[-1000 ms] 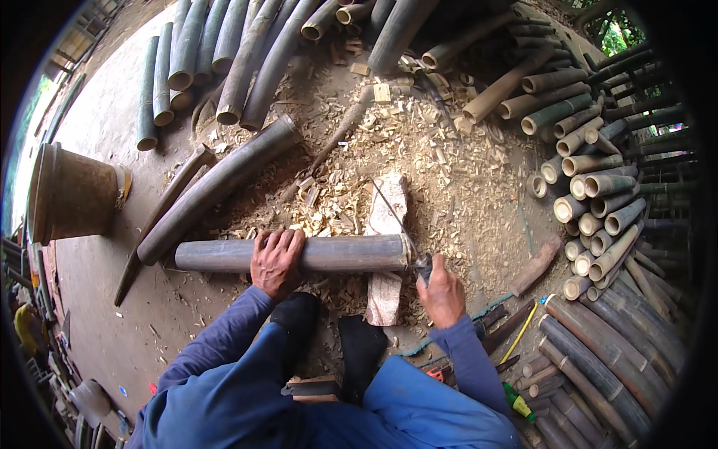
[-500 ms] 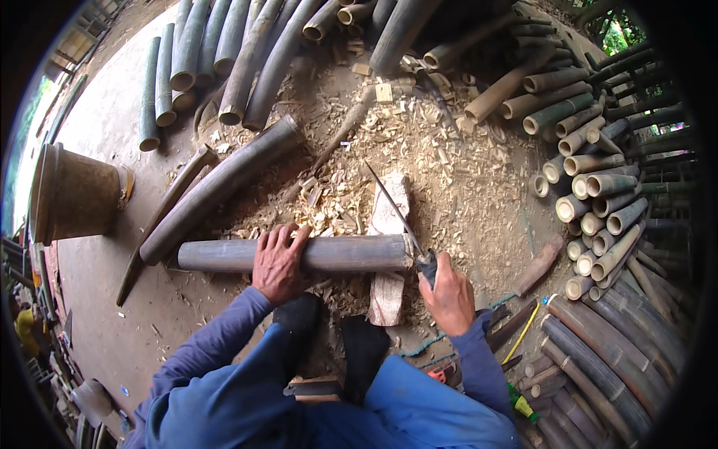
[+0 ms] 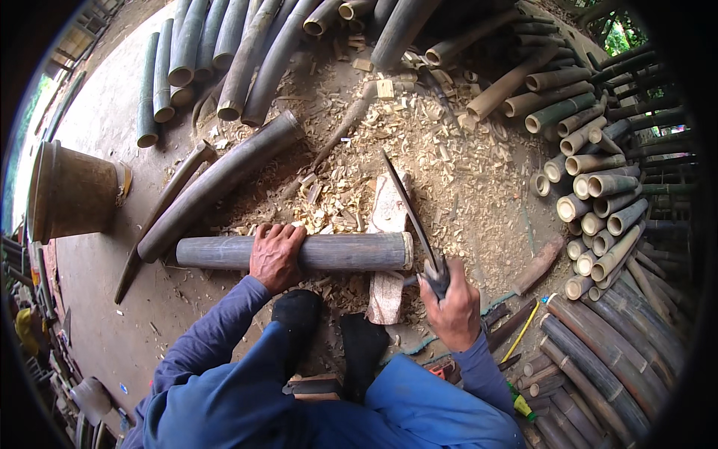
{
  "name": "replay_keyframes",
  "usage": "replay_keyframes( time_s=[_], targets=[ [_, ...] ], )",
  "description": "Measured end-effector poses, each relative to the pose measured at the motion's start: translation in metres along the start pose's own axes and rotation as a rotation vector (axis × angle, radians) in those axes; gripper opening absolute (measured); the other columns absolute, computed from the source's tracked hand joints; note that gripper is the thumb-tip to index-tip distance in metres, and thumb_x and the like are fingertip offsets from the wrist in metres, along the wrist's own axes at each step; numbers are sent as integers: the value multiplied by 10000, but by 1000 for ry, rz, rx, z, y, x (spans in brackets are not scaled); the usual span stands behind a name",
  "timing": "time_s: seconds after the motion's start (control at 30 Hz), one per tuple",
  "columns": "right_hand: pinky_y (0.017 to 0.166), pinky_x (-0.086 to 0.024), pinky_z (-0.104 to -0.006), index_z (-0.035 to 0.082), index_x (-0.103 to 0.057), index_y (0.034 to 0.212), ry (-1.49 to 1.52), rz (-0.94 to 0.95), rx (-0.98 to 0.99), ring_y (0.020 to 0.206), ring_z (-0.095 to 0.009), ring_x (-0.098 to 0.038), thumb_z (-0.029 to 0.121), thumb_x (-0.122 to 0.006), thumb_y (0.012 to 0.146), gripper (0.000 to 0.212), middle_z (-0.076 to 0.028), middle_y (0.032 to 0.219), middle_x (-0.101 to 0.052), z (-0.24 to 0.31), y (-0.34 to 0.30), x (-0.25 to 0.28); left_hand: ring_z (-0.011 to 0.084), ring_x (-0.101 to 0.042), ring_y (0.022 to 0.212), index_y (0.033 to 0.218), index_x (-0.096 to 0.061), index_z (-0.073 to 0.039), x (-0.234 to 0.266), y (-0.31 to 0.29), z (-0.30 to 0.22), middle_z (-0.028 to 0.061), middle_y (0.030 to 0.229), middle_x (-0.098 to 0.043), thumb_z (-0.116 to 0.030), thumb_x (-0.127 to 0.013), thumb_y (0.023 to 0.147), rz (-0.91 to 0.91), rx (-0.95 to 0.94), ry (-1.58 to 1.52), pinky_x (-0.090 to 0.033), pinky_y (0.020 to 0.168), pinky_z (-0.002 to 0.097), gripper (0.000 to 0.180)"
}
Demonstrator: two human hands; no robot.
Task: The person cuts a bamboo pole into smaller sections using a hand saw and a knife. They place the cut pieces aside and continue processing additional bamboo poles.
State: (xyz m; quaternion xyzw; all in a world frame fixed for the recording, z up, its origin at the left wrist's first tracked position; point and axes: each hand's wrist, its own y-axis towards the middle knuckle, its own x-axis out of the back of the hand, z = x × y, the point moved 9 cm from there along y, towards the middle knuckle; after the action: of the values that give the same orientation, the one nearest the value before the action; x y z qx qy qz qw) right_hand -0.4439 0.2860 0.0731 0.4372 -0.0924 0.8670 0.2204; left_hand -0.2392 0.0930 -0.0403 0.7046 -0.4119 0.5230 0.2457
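A thick grey-brown bamboo piece (image 3: pixel 351 252) lies crosswise in front of me. Its right end has a pale cut rim and rests over a whitish wood block (image 3: pixel 387 298). My left hand (image 3: pixel 277 258) wraps over the bamboo left of its middle, fingers curled to the far side. In my right hand (image 3: pixel 452 307) is a long knife (image 3: pixel 407 206), gripped by its dark handle. The narrow dark blade slants up and to the left, just beyond the bamboo's right end and apart from it. Whether its edge has teeth is too fine to tell.
Pale wood chips (image 3: pixel 464 172) litter the ground ahead. A curved bamboo length (image 3: pixel 224 183) lies at left, near a brown bucket (image 3: pixel 75 191). Stacked bamboo pieces (image 3: pixel 606 183) line the right, with darker poles (image 3: pixel 598 367) nearer me. More bamboo poles (image 3: pixel 247 63) lie at the far side.
The knife has moved right, away from the bamboo's cut end, and its blade has turned to show more of its flat. My left hand keeps its place on the bamboo.
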Motion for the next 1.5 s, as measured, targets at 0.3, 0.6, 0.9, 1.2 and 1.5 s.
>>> replay_keyframes(
  time_s=[0.3, 0.6, 0.9, 1.2, 1.5],
  targets=[
    [578, -553, -454, 21, -498, 1200, -97, 119, -147, 678, -397, -703, 110, -711, 895, 382, -215, 808, -688, -27, -1, -19, 299, -608, 1080, 1185, -616, -94, -2, -1, -4, 104, 1062, -641, -325, -859, 585, -61, -32, 16, -396, 1016, 470, 687],
    [564, -568, -458, -12, -471, 1130, -233, 223, -325, 656, -389, -714, 112, -696, 921, 330, -231, 803, -693, -109, -29, -53, 316, -608, 1105, 1206, -603, -64, -2, -7, -9, 123, 1124, -650, -329, -851, 623, -168, -62, 33, -412, 1008, 475, 687],
    [537, -574, -418, 15, -507, 1156, -45, 27, -191, 630, -311, -722, 155, -702, 934, 327, -179, 736, -683, -59, -22, -40, 322, -603, 1151, 1255, -584, -41, 2, -14, -15, 134, 1202, -646, -262, -806, 663, -217, -37, 19, -400, 1038, 475, 670],
    [603, -540, -483, 28, -541, 1088, 106, -61, -63, 690, -424, -698, 182, -696, 929, 270, -210, 768, -660, -10, -9, 0, 317, -599, 1189, 1263, -593, -51, -4, -26, -8, 130, 1224, -649, -211, -766, 692, -307, -17, 110, -393, 1069, 490, 618],
    [603, -527, -511, -11, -481, 1168, 43, 156, -247, 709, -476, -676, 214, -698, 944, 384, -264, 789, -663, -42, -15, -20, 304, -562, 1195, 1251, -560, -78, 2, -4, -4, 132, 1205, -613, -514, -897, 585, 127, 45, -37, -361, 1034, 493, 864]
  ],
)
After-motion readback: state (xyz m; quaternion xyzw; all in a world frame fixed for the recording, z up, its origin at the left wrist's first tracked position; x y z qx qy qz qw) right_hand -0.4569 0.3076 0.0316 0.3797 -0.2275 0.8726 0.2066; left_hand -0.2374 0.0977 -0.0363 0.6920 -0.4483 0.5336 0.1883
